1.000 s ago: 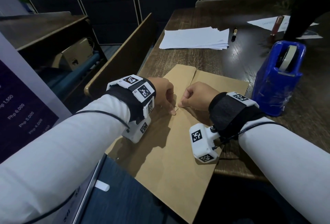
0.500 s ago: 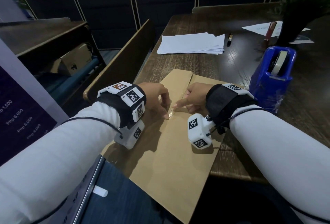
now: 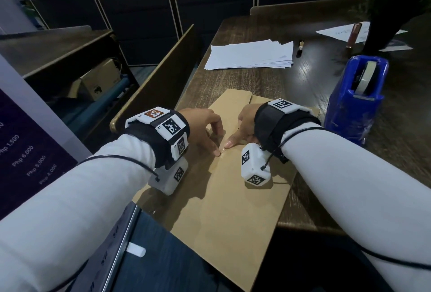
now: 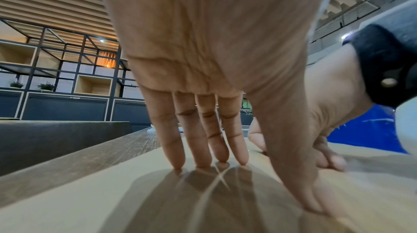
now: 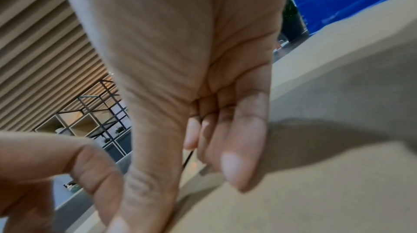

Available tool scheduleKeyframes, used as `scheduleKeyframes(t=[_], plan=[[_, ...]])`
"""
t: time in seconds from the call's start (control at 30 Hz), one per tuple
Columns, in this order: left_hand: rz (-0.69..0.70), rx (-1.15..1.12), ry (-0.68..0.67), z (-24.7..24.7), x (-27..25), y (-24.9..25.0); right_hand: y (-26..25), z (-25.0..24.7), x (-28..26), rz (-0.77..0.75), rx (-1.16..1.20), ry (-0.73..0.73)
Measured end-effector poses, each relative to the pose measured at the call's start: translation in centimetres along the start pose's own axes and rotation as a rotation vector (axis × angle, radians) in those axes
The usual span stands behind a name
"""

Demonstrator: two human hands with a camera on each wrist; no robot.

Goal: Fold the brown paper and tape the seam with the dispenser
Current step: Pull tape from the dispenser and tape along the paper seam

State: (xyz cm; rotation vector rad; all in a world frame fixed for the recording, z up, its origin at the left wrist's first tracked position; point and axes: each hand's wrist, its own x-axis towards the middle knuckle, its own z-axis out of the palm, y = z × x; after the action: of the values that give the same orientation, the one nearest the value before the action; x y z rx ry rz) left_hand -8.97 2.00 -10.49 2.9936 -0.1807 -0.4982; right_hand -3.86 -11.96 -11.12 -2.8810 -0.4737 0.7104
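the brown paper [image 3: 224, 189] is lying flat on the dark wooden surface [image 3: 310, 86], folded so one flap laps over the other, with its near end hanging off the front edge. both hands are down on the seam in the middle of it. the left hand [image 3: 203, 128] has its fingers [image 4: 198, 138] straight with the tips planted on the paper, and the thumb pushed down flat right next to the other hand's thumb. the right hand [image 3: 245, 126] has its thumb stretched out and pressing the seam too, while the rest of its fingers [image 5: 246, 138] are curled in toward the palm, not gripping anything. so the two thumbs are pretty much touching tip to tip. there's something small and shiny under them, can't tell for sure if it's tape. the blue tape dispenser [image 3: 354, 103] stands upright off to the right, just beside the paper. further back there's a stack of white sheets [image 3: 251, 56] and a pen [image 3: 300, 47].
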Motion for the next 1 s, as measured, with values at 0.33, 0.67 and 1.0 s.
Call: scheduleKeyframes(t=[0.33,0.67,1.0], plan=[[-0.004,0.01,-0.002,0.1,-0.1,0.0,1.4,-0.4,0.1,-0.101,0.125,-0.017],[-0.007,-0.008,0.005,0.2,-0.1,-0.1,-0.1,-0.2,0.9,-0.05,-0.224,-0.058],[0.012,0.007,0.013,0.3,-0.3,-0.2,1.1,-0.8,1.4,-0.092,-0.158,-0.085]])
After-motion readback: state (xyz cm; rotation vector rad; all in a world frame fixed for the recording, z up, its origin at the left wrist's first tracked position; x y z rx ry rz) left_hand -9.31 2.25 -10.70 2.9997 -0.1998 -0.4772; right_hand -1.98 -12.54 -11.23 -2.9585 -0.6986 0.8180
